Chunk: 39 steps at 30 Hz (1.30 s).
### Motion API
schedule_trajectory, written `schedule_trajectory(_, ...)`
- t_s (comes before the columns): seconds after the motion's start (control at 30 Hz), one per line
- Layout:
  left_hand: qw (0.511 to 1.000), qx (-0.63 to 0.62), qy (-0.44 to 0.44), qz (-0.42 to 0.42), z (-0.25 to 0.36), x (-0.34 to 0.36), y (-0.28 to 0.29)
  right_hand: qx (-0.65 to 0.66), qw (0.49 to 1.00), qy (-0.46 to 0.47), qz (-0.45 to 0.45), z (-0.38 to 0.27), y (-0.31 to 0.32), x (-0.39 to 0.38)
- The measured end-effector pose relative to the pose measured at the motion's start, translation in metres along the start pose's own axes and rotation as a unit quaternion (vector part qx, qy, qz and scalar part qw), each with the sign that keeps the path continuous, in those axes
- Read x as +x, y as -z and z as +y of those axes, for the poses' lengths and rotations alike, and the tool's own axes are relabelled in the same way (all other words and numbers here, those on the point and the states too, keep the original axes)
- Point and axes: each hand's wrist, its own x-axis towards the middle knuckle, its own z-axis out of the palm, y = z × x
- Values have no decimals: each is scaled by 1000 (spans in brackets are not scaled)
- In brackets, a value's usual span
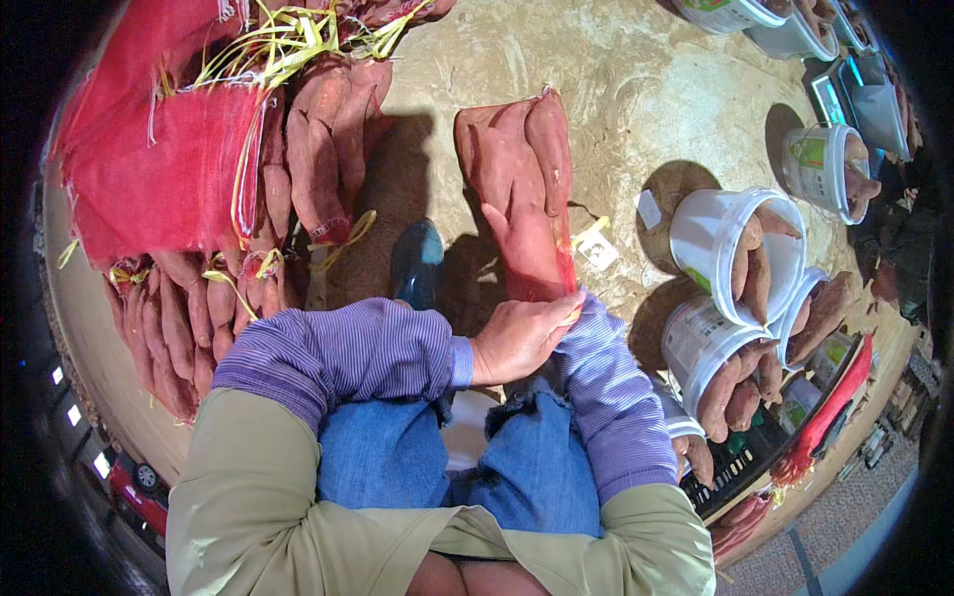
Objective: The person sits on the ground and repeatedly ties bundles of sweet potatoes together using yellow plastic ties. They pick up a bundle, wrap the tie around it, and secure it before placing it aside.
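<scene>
A red mesh bag (518, 214) filled with sweet potatoes lies in front of me, its gathered near end reaching to my hands. My left hand (522, 338) is closed at that end, thumb and fingers pressed together on the mesh. My right forearm in its striped sleeve (606, 377) comes up to the same place. The right hand itself is almost wholly hidden behind the left hand and the cuff, so its fingers do not show. Beside the bag lies a small white tag (596, 248) with a yellow tie near it.
Stacked filled mesh bags (174, 318) and red mesh cloth (164, 169) are on the left, with yellow ties (273, 45) on top. White buckets (740, 248) of sweet potatoes stand at the right. A dark crate (735, 472) sits low right. A shoe tip (417, 260) shows ahead.
</scene>
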Motion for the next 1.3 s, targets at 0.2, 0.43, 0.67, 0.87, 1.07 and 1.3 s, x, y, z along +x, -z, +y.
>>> schedule_trajectory(0.2,999,-18,-1,28,-3,-1,-2,-90,995,17,45,-3,-12,14)
schedule_trajectory(0.43,999,6,18,29,8,4,22,-108,975,124,153,-16,5,-2)
schedule_trajectory(0.67,999,-38,15,-16,11,-2,18,84,994,-56,27,2,-22,10)
schedule_trajectory(0.87,1000,-19,1,-13,6,1,19,222,973,55,30,5,-4,31)
schedule_trajectory(1.07,979,178,73,62,-18,13,37,256,963,5,83,5,5,16)
schedule_trajectory(1.3,952,103,-9,289,-65,39,66,491,861,-104,85,21,-14,1)
